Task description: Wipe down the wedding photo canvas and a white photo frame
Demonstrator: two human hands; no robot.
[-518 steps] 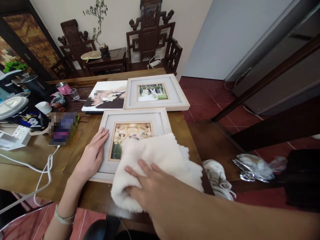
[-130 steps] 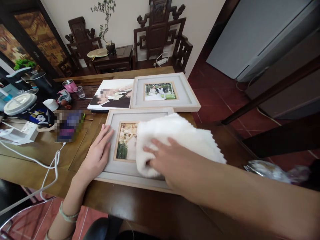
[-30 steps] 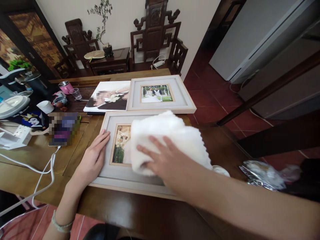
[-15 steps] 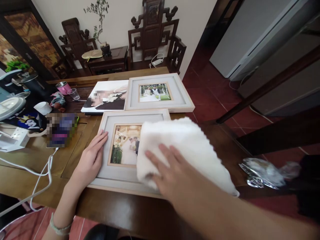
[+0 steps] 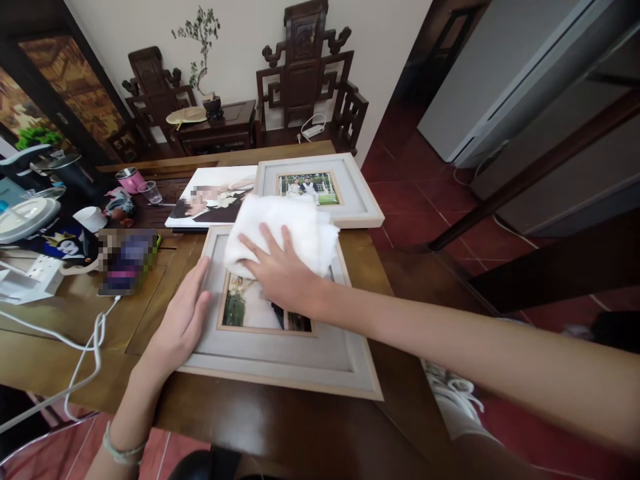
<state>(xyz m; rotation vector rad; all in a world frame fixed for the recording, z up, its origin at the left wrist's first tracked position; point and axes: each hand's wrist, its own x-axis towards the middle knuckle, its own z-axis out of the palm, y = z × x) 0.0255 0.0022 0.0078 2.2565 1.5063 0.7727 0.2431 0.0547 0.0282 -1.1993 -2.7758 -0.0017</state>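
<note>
A light wooden picture frame [image 5: 320,381] with a grey mat and a wedding photo lies flat on the table. My left hand [image 5: 186,320] rests along its left edge, fingers stretched out and thumb over the border. On the upper part of the same frame is a folded white cloth [image 5: 300,230], fluffy and thick. My right hand [image 5: 280,267] presses on the cloth with spread fingers and holds it against the frame. The cloth and right hand cover the upper part of the photo, and the cloth overlaps the lower edge of the framed photo behind.
Behind lie a second framed wedding photo [image 5: 357,193] and a white-edged photo panel [image 5: 200,193]. To the left are a phone [image 5: 127,263] on a white cable [image 5: 97,360], a pink mug [image 5: 130,179], a clear cup [image 5: 150,192] and a white cup [image 5: 90,218]. Carved chairs stand beyond.
My right hand and the cloth have moved left and away from me, from the frame's right side to its upper part. The left hand stays at the left edge.
</note>
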